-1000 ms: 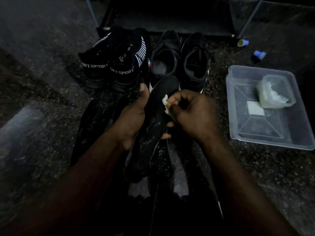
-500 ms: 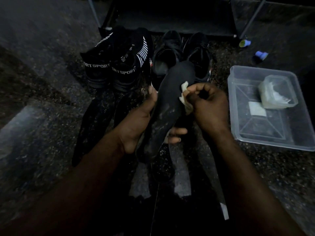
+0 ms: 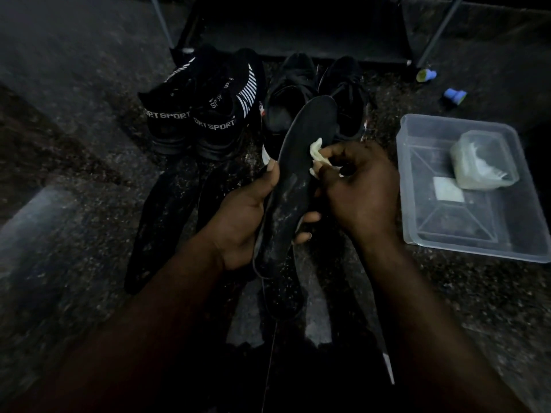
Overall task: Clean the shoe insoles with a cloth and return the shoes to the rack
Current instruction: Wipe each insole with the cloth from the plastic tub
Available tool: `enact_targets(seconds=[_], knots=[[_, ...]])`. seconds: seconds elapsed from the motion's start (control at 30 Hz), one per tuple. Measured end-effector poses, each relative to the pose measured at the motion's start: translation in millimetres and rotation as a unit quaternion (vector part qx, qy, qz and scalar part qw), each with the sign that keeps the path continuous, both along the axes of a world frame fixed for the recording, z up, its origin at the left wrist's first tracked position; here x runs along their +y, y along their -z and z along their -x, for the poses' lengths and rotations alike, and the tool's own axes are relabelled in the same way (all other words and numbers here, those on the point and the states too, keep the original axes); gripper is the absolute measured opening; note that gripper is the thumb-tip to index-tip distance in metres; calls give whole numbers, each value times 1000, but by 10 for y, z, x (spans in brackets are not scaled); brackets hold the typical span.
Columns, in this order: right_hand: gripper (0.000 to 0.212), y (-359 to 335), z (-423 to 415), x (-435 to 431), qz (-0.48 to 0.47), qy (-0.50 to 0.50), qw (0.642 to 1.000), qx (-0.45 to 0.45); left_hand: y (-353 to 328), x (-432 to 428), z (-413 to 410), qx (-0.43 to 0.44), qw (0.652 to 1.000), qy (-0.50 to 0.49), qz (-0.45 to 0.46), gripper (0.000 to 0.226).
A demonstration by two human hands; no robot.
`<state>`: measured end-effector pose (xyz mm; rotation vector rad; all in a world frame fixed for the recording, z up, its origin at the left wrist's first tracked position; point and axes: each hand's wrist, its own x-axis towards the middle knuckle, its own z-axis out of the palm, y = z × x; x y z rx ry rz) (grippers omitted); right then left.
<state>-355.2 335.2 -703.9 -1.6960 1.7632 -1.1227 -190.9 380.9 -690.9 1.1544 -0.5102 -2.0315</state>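
My left hand [image 3: 241, 216] grips a black insole [image 3: 301, 177] from underneath, thumb on its left edge, toe end pointing away. My right hand [image 3: 357, 186] pinches a small pale cloth [image 3: 317, 150] against the insole's right edge. Two more black insoles [image 3: 167, 222] lie side by side on the dark speckled floor to the left, and another insole [image 3: 283, 293] lies beneath my hands. A black pair marked SPORT [image 3: 205, 114] and a plain black laced pair [image 3: 322, 96] stand in front of the dark shoe rack [image 3: 298, 40].
A clear plastic tub [image 3: 477, 242] sits on the floor at right, holding a smaller clear container [image 3: 483, 159] and a pale square. Two small blue objects [image 3: 454, 95] lie near the rack's right leg.
The insole has been lifted and pushed further away, its toe now over the laced shoes. My right hand with the cloth has shifted up and right along it.
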Motion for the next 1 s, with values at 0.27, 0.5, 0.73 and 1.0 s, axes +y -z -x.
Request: enact_targets(seconds=[0.27, 0.5, 0.73, 1.0], knots=[[18, 9, -58, 12, -13, -24, 997, 73, 26, 0, -1, -29, 999, -6, 24, 65], [6, -32, -83, 45, -7, -20, 999, 45, -12, 1, 3, -10, 1000, -3, 19, 61], [11, -17, -160, 88, 6, -42, 998, 41, 29, 0, -14, -6, 1000, 2, 27, 61], [15, -54, -365, 211, 122, -91, 988, 19, 93, 5, 42, 2, 996, -88, 14, 46]])
